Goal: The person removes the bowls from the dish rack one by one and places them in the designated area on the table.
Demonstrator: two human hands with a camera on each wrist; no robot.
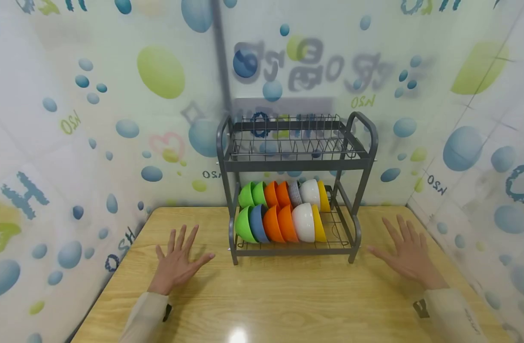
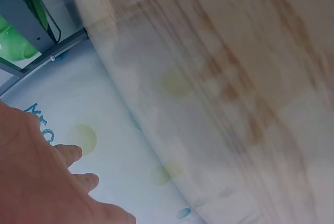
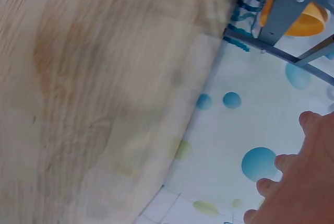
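My left hand (image 1: 177, 262) is spread over the left part of the table, fingers straight and nothing in them. On the other side my right hand (image 1: 406, 255) is spread in the same way, its thumb pointing toward the dish rack (image 1: 293, 165). This dark grey two-tier rack stands between the hands. Its lower tier bears two rows of bowls: green bowls (image 1: 244, 225), a blue bowl (image 1: 259, 224), orange bowls (image 1: 272, 224), a patterned bowl (image 1: 294, 193), white bowls (image 1: 303, 223) and yellow bowls (image 1: 319, 224). No dishes show on the wire upper tier. Both wrist views show outstretched fingers beside the rack.
The wooden table (image 1: 270, 295) extends in front of the rack and under both hands. A patterned curtain (image 1: 159, 119) with blue and green spots hangs behind the table and along both sides. The rack's feet stand near the table's back edge.
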